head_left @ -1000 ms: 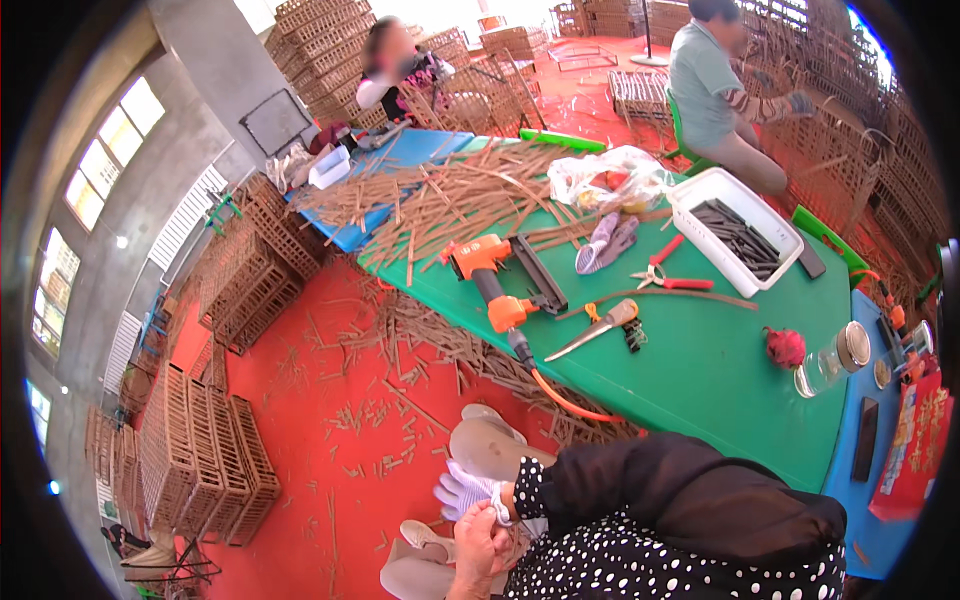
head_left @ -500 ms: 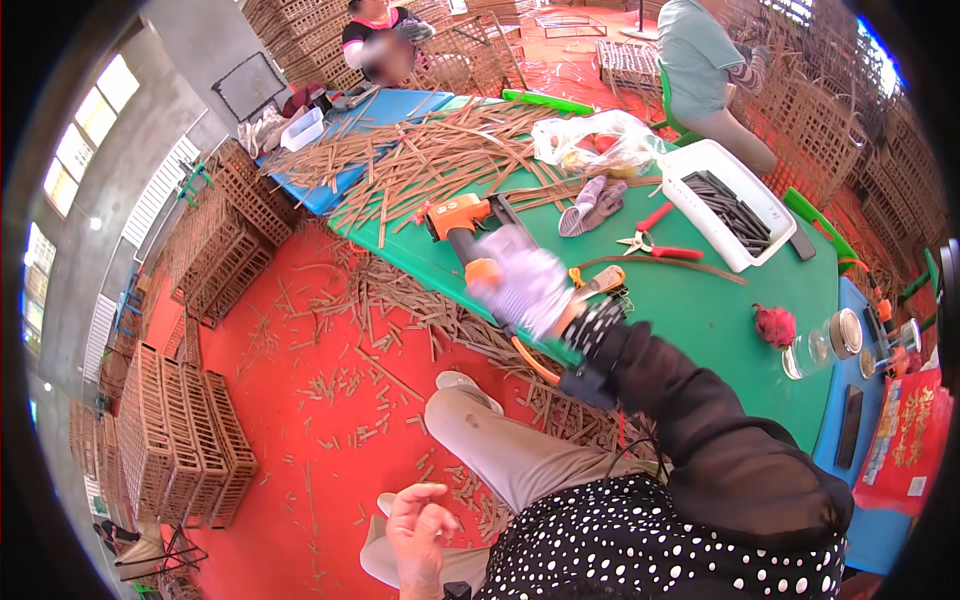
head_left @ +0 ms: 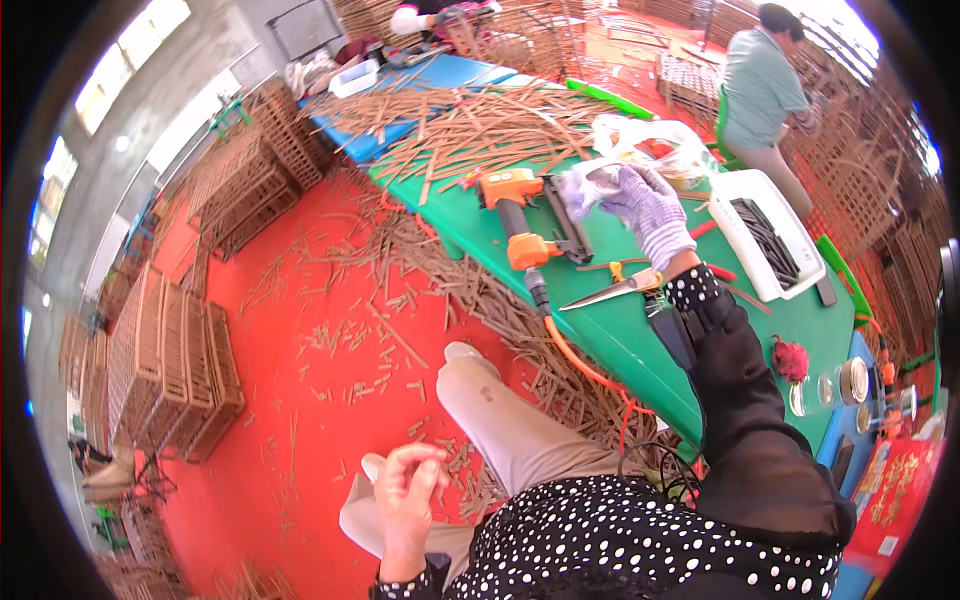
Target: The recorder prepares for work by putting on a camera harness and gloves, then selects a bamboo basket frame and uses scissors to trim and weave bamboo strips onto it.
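Note:
My right hand, in a striped lavender glove, is closed on a second pale work glove above the green table. Beside it lies an orange and black nail gun, its orange hose running over the table edge. Scissors with a yellowish handle rest by my right wrist. Red-handled pruning shears are partly hidden behind that hand. My bare left hand is raised over my lap, fingers loosely bent and holding nothing.
Thin brown strips cover the table's far end. A white tray of dark sticks, a plastic bag and a glass jar stand on the right. Brown crates are stacked at left; a person sits beyond the table.
My right hand has let go of the nail gun, moved right and picked up the glove from the table. The view has shifted; my left hand stays over my lap.

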### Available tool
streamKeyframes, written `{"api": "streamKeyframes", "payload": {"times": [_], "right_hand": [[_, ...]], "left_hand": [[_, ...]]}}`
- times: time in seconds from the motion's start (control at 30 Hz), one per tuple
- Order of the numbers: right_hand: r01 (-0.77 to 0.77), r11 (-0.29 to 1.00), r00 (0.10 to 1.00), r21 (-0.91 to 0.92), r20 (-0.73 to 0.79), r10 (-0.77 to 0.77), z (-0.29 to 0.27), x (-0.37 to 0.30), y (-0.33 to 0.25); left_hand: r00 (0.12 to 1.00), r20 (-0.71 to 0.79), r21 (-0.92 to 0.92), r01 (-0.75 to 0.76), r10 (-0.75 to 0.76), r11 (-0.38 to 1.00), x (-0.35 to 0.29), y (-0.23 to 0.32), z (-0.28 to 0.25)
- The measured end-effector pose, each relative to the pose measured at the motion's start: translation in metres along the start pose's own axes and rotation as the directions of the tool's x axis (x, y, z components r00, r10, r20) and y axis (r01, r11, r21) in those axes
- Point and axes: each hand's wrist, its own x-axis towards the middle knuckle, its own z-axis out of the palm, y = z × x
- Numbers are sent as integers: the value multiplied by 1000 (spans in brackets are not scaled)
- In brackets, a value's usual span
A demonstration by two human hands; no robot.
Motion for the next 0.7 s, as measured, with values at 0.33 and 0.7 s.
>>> {"api": "streamKeyframes", "payload": {"times": [0.33,0.7], "right_hand": [[-101,973,679,-208,701,220,149,-182,47],[152,965,340,-212,928,150,139,-233,79]], "left_hand": [[926,131,866,-281,355,413,18,10,22],[922,-55,-531,299,-384,793,17,-70,-63]]}}
